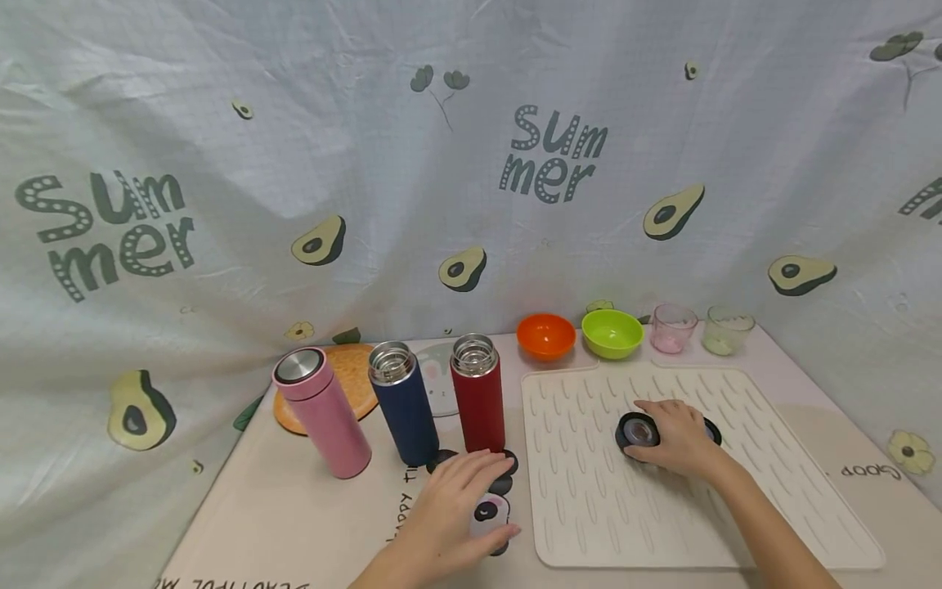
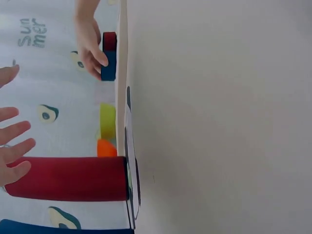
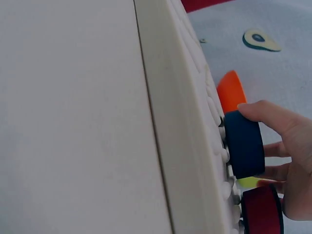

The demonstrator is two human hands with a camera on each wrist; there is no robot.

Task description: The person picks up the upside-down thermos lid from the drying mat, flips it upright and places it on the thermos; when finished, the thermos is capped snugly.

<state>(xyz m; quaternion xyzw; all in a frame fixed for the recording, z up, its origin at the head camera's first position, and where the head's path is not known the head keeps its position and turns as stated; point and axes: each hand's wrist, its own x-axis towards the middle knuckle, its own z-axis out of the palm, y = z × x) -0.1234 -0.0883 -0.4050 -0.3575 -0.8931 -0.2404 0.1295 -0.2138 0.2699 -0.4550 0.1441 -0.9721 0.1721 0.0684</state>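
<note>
Cloth [image 1: 412, 180] hangs behind table [image 1: 257, 523], mat [image 1: 603, 523], blue lid [image 3: 244, 146].

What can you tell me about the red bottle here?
The red bottle is a tall, plain cylinder with an open, silvery, metal-looking mouth and no lid on. It stands upright on the printed tabletop, between the blue bottle and the ribbed mat. The left hand is close to it; whether they touch is unclear.
</note>
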